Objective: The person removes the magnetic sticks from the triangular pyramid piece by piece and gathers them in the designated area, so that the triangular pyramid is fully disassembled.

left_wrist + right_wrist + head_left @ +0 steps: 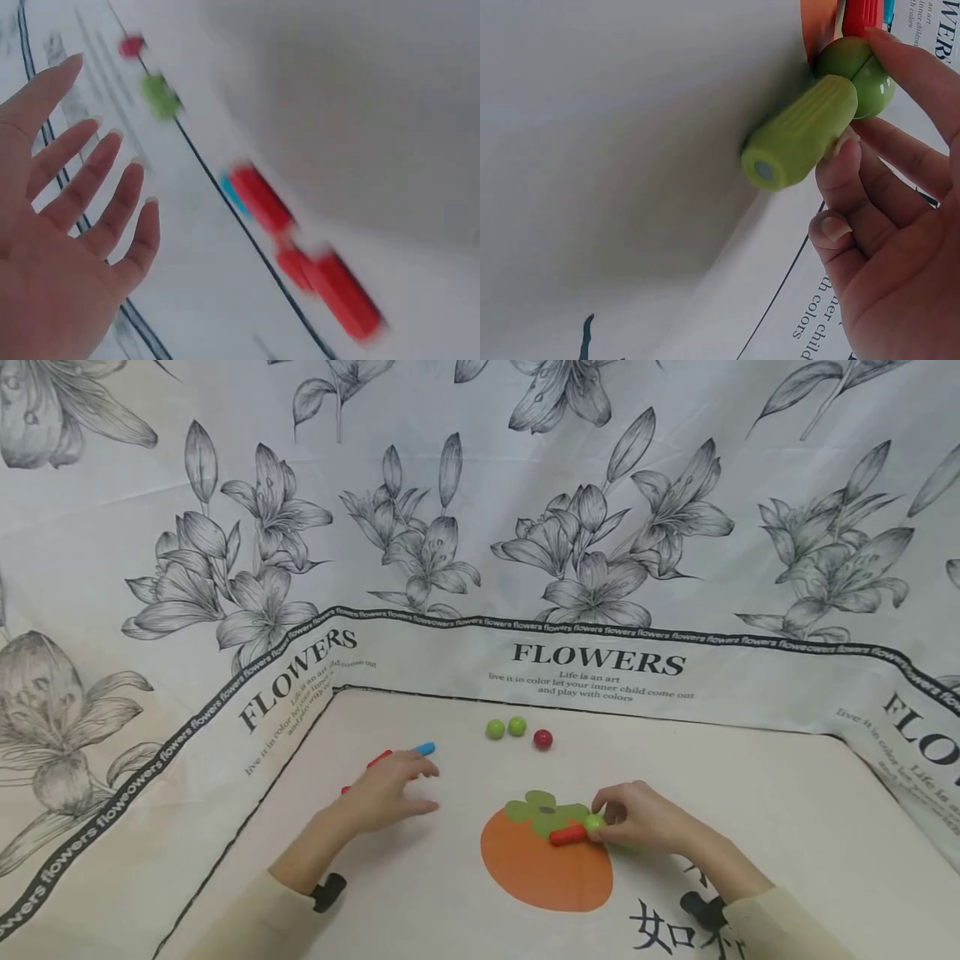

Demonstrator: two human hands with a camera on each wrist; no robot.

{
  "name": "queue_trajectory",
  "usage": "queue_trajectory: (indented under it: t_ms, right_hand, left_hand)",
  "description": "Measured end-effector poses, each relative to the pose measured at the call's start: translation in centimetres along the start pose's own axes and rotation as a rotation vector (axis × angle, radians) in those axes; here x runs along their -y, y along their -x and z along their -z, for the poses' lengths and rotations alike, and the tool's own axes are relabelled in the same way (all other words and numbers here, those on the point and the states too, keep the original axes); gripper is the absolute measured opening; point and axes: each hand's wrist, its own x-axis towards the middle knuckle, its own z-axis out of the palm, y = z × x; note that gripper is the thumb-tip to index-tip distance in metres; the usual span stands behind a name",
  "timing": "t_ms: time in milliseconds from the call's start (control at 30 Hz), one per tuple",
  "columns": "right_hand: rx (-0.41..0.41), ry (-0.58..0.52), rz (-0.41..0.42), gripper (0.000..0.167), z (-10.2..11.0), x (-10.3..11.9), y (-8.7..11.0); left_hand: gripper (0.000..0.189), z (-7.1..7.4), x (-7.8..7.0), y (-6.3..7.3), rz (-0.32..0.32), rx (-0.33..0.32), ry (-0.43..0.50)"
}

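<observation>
My right hand (645, 817) pinches a green ball (595, 823) between thumb and fingers, over the persimmon print on the cloth. A red rod (567, 835) extends from one side of that ball; on the other side, a ribbed green rod (802, 135) meets it, seen best in the right wrist view. My left hand (390, 793) hovers with fingers spread and holds nothing. Beside and partly behind it lie a blue rod (425, 748) and red rods (345, 296), blurred in the left wrist view.
Two green balls (495, 728) and a dark red ball (543, 739) lie together toward the back of the white cloth surface (442, 885). A floral curtain (465, 577) rises behind and along both sides.
</observation>
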Motion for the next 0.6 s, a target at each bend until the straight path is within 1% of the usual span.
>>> queue_trajectory:
  t_ms: [33, 100, 133, 233, 300, 400, 500, 600]
  right_hand:
    - [0.004, -0.003, 0.0, 0.026, 0.0, 0.0, 0.0]
    - [0.012, -0.005, -0.006, 0.026, 0.0, 0.0, 0.0]
    - [0.017, -0.006, -0.009, 0.026, 0.0, 0.0, -0.1]
    - [0.028, -0.009, -0.018, 0.026, -0.1, -0.1, -0.2]
    - [0.033, -0.01, -0.02, 0.025, 0.0, -0.2, -0.2]
    - [0.042, -0.017, -0.014, 0.025, 0.1, -0.3, 0.0]
    - [0.052, -0.026, 0.0, 0.026, 0.4, -0.2, 0.2]
    - [0.06, -0.037, 0.018, 0.027, 0.5, -0.2, 0.3]
  left_hand:
    - [0.044, -0.8, -1.1, -0.7, -0.005, 0.034, 0.008]
    - [0.045, -2.4, -3.3, -2.1, 0.007, 0.11, 0.034]
    - [0.046, -3.1, -4.1, -2.8, 0.009, 0.144, 0.037]
    - [0.046, -5.3, -6.1, -4.7, -0.023, 0.212, 0.059]
    - [0.046, -6.6, -7.1, -5.8, -0.049, 0.234, 0.078]
    - [0.047, -8.2, -8.2, -7.1, -0.053, 0.253, 0.127]
    - [0.042, -9.3, -9.1, -8.1, -0.065, 0.267, 0.163]
    - [0.033, -10.1, -9.7, -9.0, -0.092, 0.281, 0.156]
